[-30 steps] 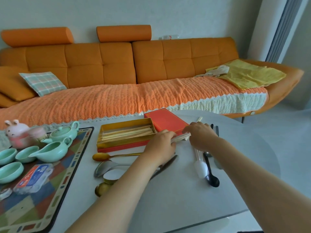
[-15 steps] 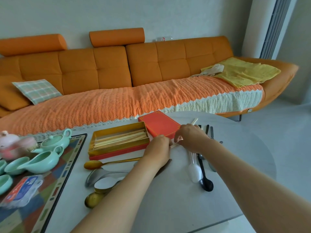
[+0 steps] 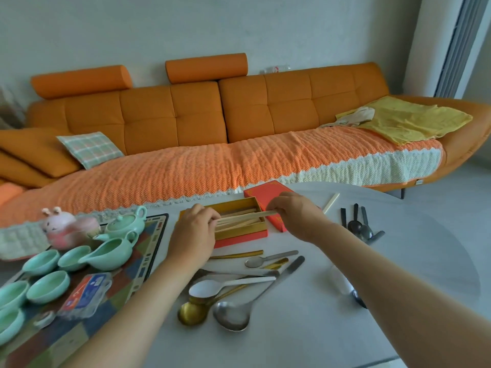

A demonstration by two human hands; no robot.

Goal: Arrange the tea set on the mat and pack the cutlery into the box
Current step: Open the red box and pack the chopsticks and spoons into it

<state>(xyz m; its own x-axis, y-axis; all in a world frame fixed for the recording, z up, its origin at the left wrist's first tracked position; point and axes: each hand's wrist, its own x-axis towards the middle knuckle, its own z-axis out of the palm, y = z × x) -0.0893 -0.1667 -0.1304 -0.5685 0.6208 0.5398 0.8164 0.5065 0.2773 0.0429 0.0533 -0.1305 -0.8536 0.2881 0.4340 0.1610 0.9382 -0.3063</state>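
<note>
The box (image 3: 239, 240) sits open on the table (image 3: 398, 261), just right of the mat (image 3: 156, 235). Its red lid (image 3: 265, 191) lies beside it. The box looks like thin card, so I think it is light and will slide if you bump it. Hold it by its sides.

The teapot (image 3: 127, 221), jug (image 3: 111, 251) and cups (image 3: 47, 286) on the mat look hard, smooth and easy to chip. Lift each one by its body or handle.

The spoons (image 3: 231, 314) look stiff and a bit slippery. Pick them up by the handle.

The chopsticks (image 3: 244, 215) are thin, light and stiff. Your left hand (image 3: 195, 229) curls its fingers on one end. Your right hand (image 3: 295, 213) pinches the other end. You hold them level, just over the box. Holding both ends should help them go in flat.

Now the count: one box, one lid, one teapot, one jug and five cups that I can see. The spoons lie in a heap near you, too mixed up to count. A few black pieces (image 3: 356, 227) lie to the right. One chopstick (image 3: 330, 203) lies alone past the lid. I cannot tell how many you hold.
</note>
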